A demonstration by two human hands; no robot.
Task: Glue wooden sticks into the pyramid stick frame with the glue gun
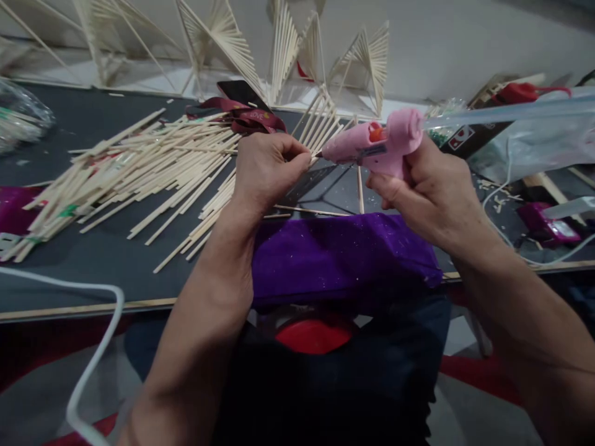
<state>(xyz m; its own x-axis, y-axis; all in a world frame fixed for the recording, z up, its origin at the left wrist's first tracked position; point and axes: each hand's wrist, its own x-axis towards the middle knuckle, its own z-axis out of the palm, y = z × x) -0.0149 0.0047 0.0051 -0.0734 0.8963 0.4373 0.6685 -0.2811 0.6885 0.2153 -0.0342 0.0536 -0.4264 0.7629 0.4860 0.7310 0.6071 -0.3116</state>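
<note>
A pink glue gun (372,145) is gripped in my right hand (437,186), its dark nozzle pointing left. The nozzle tip is close to the pinched fingertips of my left hand (269,167), beside a stick structure (320,127) whose thin wooden sticks fan out. My left thumb and forefinger are closed at the fan's left side; whatever is between them is too small to make out. More sticks of the frame (359,189) stand behind a purple cloth (325,254) at the table's front edge.
A big heap of loose sticks (171,164) lies left of my left hand. A maroon ribbon (251,118) rests behind it. Finished-looking stick structures (223,37) line the wall. White cables (102,288) hang at the left and cross at the right, near a purple device (551,223).
</note>
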